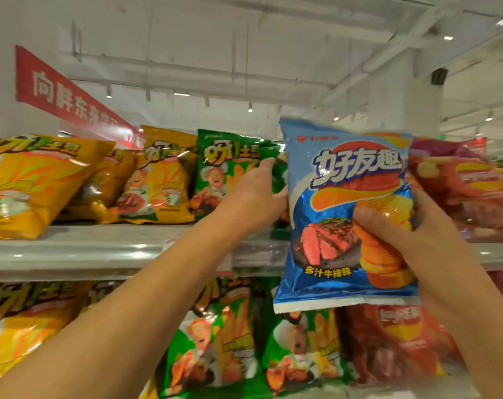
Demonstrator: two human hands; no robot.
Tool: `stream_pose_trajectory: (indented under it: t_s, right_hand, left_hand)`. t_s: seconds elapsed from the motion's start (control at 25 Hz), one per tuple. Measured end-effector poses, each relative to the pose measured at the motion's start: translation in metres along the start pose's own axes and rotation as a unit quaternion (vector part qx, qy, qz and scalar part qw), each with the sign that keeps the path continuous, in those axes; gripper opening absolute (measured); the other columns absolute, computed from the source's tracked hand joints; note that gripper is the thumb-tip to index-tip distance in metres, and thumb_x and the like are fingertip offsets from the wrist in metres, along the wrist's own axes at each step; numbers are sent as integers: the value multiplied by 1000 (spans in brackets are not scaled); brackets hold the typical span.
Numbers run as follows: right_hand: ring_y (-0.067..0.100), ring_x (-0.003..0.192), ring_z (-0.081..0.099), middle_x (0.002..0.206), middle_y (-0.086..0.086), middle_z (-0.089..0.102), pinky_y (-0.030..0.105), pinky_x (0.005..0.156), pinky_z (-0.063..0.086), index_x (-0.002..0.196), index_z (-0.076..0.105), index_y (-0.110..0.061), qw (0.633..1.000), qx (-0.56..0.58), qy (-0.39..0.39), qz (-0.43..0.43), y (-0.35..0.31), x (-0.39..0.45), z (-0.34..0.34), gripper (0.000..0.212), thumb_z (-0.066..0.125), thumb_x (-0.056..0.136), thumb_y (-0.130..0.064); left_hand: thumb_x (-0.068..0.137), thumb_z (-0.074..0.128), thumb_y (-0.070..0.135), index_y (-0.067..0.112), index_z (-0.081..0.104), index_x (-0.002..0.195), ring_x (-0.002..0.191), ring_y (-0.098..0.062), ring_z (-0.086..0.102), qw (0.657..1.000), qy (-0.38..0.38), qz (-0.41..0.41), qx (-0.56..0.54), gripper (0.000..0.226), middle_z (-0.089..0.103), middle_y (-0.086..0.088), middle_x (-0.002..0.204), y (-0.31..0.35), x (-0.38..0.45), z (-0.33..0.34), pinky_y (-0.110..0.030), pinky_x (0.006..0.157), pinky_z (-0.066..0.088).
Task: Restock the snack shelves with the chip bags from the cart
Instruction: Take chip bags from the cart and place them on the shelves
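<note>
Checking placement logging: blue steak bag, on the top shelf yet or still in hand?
In hand. The right hand grips the blue bag, which hangs upright in front of the top shelf edge, not resting on it.

Upright blue chip bag (346, 214) before shelf (100, 249)

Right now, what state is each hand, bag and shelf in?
Blue bag: upright, sealed, held before the top shelf.
Right hand: grips the blue bag.
Left hand: presses on a green bag.
Yellow bags: leaning on the top shelf.
Red bags: stocked at right.
</note>
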State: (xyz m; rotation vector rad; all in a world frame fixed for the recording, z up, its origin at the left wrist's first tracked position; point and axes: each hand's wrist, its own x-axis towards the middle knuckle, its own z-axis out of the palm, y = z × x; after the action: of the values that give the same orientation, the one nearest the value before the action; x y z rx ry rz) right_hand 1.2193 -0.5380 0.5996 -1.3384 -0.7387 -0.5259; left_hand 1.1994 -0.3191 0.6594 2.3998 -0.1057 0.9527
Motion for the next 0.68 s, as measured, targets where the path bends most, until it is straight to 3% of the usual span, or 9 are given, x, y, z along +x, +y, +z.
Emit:
stream_pose_trajectory:
  t_s: [0.16,0.24,0.32,0.48,0.68]
  right_hand:
    - [11,79,76,96,-3,79,24,58,59,102,67,-32,999,25,-27,-18,-6,-16,69,51,84,56,-47]
    - [15,84,77,99,-2,79,28,61,61,108,66,-30,997,32,-59,-22,-15,-26,121,53,84,60,-44]
    - [20,88,77,102,1,79,37,66,64,111,65,-27,996,32,-79,-23,-28,-39,178,57,84,61,-46]
    - [20,86,76,99,1,79,41,67,64,108,64,-25,993,34,-106,-35,-59,-75,315,54,83,62,-46]
    - [7,76,74,92,-8,79,24,55,60,101,65,-28,989,58,-130,-41,-88,-134,499,43,80,63,-43]
  left_hand:
    - [96,63,40,22,41,150,132,-21,51,995,63,63,36,61,54,-4,145,-42,-37,-53,-44,108,46]
    - [96,65,37,20,45,147,132,-21,49,992,92,70,46,58,55,-4,143,-74,-59,-96,-44,108,45]
    - [96,64,35,19,46,147,132,-22,48,985,135,73,83,57,54,-7,142,-112,-85,-146,-42,109,42]
    - [96,63,26,10,47,146,134,-28,45,965,203,54,159,54,53,-14,141,-208,-147,-269,-32,112,32]
    - [101,57,20,7,53,141,128,-35,50,954,182,-1,240,43,57,-19,134,-361,-232,-434,-39,108,34]
